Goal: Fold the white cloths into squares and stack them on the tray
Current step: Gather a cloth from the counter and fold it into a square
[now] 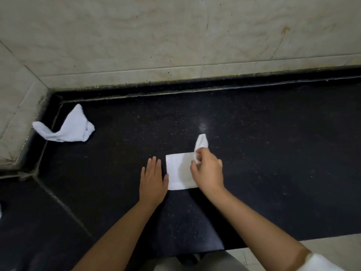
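1. Cloth (178,171): white, partly folded, lies flat on the black counter (273,153) as a rough rectangle. Its right corner is lifted off the surface and stands up in a twisted peak.
2. Right hand (208,171): over the cloth's right edge, fingers curled, thumb and fingertips pinching the raised corner. Forearm runs back toward the lower right; a white sleeve (320,263) shows at the frame edge.
3. Left hand (153,178): palm down on the counter just left of the cloth, fingers straight and slightly spread. The thumb touches the cloth's left edge; the hand grips nothing.
4. Second cloth (66,127): white, crumpled and unfolded, well left of the cloth and farther back, in the counter's corner. One end drapes over the raised black rim toward the wall.
5. Wall (175,36): pale, stained tiles behind the cloth and to its far left, meeting at the corner.
6. Counter seam: a diagonal joint line runs left of the cloth, below the second cloth.
7. Floor (332,249): pale strip, near side of the cloth, lower right.
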